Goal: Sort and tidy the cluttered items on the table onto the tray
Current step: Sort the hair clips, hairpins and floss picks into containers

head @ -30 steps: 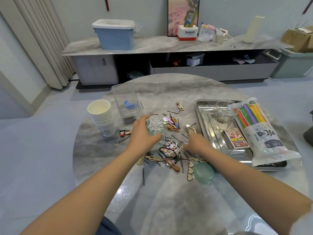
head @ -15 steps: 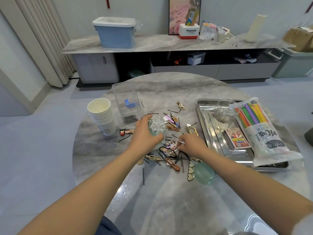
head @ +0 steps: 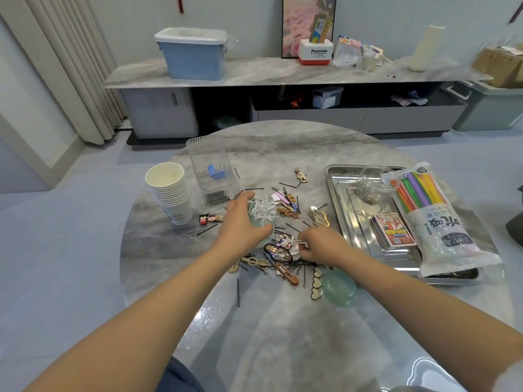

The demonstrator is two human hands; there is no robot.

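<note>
Left hand (head: 240,222) is gripping a small clear jar (head: 261,215) of white clips near the middle of the round table (head: 283,335), fingers curled around its side. Right hand (head: 319,246) is pinching a small white clip (head: 300,241) with thumb and fingertips over the scattered pile of hairpins (head: 285,264). Metal tray (head: 339,210) is sitting at the table's right edge, carrying a glass jar (head: 370,188), card box (head: 393,232) and bag of straws (head: 433,219). Paper cups (head: 169,190) are standing near the left edge.
</note>
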